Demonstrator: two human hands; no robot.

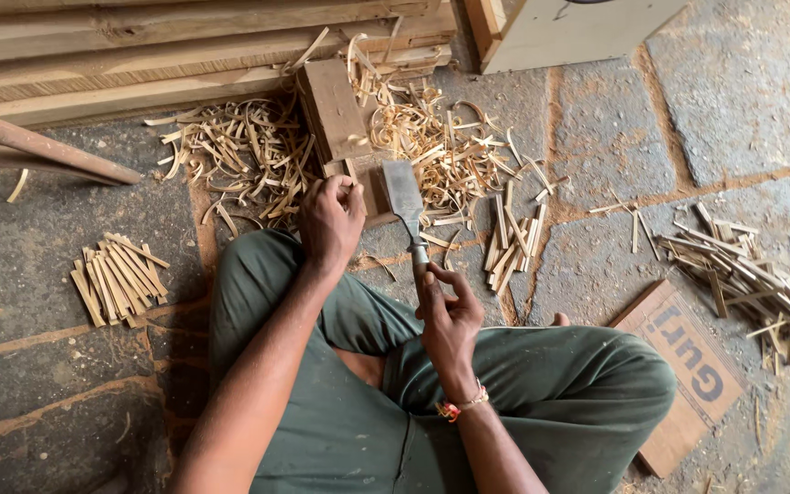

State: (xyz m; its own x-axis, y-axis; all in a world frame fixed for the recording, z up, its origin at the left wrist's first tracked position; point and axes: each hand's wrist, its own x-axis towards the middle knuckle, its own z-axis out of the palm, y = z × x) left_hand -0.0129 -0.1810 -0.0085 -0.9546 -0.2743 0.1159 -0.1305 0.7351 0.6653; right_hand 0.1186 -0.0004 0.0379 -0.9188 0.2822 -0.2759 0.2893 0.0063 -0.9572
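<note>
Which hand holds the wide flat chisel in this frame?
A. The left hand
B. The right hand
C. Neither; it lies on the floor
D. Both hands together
B: the right hand grips the chisel by its handle, while the left hand pinches a small wooden piece at the block.

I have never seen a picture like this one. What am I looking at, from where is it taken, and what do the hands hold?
One camera, worn on a person's head, looks down at their own lap and hands. The person sits on a stone floor in green trousers. The right hand grips a broad chisel by its handle. The left hand pinches a thin wood piece, too small to make out, against a wooden block. Around lie curled shavings, bundles of cut sticks and stacked planks.
</note>
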